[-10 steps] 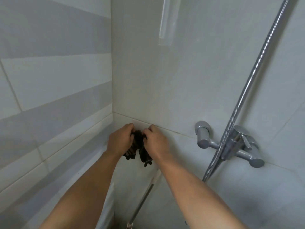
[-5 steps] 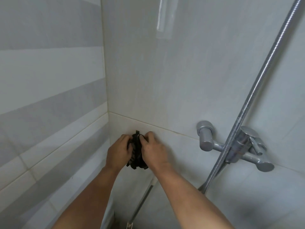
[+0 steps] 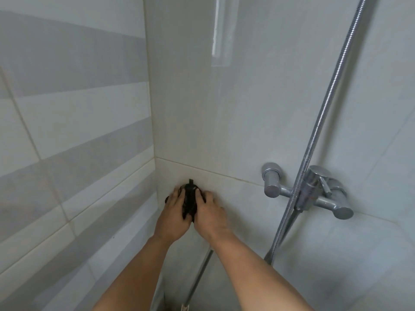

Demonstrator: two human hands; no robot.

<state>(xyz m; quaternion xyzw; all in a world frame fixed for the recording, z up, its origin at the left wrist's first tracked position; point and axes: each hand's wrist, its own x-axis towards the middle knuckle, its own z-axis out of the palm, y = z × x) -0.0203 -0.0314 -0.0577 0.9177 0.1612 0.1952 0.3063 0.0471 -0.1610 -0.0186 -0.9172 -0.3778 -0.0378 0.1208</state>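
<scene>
- The cloth (image 3: 190,202) is a dark, bunched wad. Most of it is hidden between the two hands, and its weave and true shape are hard to make out.
- The fingertips of the left hand (image 3: 174,217) are blurred, so how each finger lies cannot be told.
- A thin pole (image 3: 198,274) runs down from under the right wrist. Its top is hidden by the arm and its foot is cut off at the bottom edge.
- The hose (image 3: 323,113) leaves the frame at the top, and its lower end goes behind the right forearm.
- The room is a tiled shower corner. The side wall (image 3: 67,122) has grey and pale bands, and the back wall (image 3: 224,122) is glossy and pale, with a bright reflection high up.
- A grout line (image 3: 224,175) crosses the back wall just above the hands.
- A chrome tap (image 3: 314,194) is fixed to the back wall, well to the right of the hands, with the hose passing in front of it.
- The cloth sits close to the corner, in front of the back wall and just below the grout line. Whether it touches the tile cannot be told.
- The left hand grips the cloth from its left side, fingers curled round it.
- The right hand (image 3: 210,217) grips it from the right, with the fingers curled over its edge.
- The hands are close together, with only the cloth between them.
</scene>
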